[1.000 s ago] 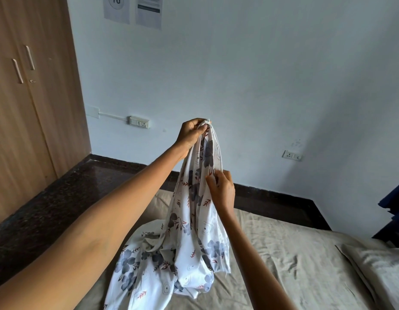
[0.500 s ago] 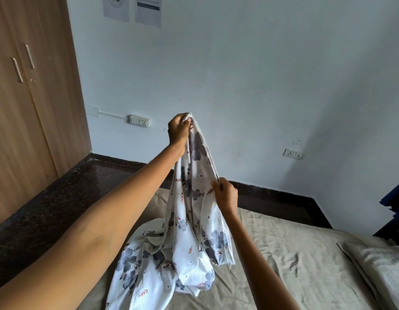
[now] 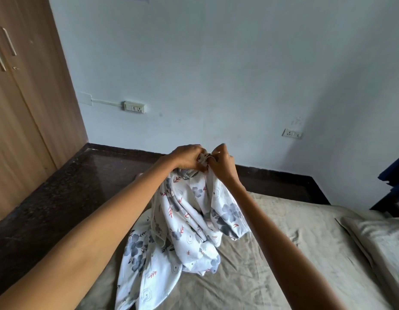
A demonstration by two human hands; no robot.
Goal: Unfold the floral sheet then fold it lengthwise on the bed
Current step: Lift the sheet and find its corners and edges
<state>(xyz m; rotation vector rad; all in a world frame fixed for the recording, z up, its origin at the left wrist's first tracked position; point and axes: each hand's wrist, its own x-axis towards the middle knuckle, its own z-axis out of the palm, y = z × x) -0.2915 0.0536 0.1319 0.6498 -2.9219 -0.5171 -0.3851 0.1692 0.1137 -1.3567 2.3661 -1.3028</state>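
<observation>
Head view, now. Centre frame: left hand [image 3: 186, 155] and right hand [image 3: 221, 163] brought together, nearly touching, both with fingers curled and pinching the same gathered bit of the sheet [image 3: 189, 222] between them. From that pinch, white cloth with grey flowers and red sprigs hanging in loose folds, then heaping on the bed [image 3: 294, 253] just below centre and trailing toward lower left. Still bunched, no edge laid flat anywhere. At right edge, a pillow [image 3: 381, 238]; at left, a wardrobe [image 3: 19, 97]; along the wall, a socket [image 3: 134, 107] left of centre.

Head view, a second and half a second back. Left hand held high in mid frame, gripping the top of the cloth; right hand lower down, pinching one hanging edge, the two well apart. Much of the cloth hanging long and narrow from the raised hand.

Changed since: left hand dropped, right hand slid up the edge to meet it, more cloth slumped onto the bed. Camera tipped downward too, notices at top of wall nearly out of frame.

Meaning for the task, as a guess: looks like hunting along the hem for a second corner. Unfolding barely begun, lengthwise fold not started. Likely next, parting the hands to spread the cloth wide.
</observation>
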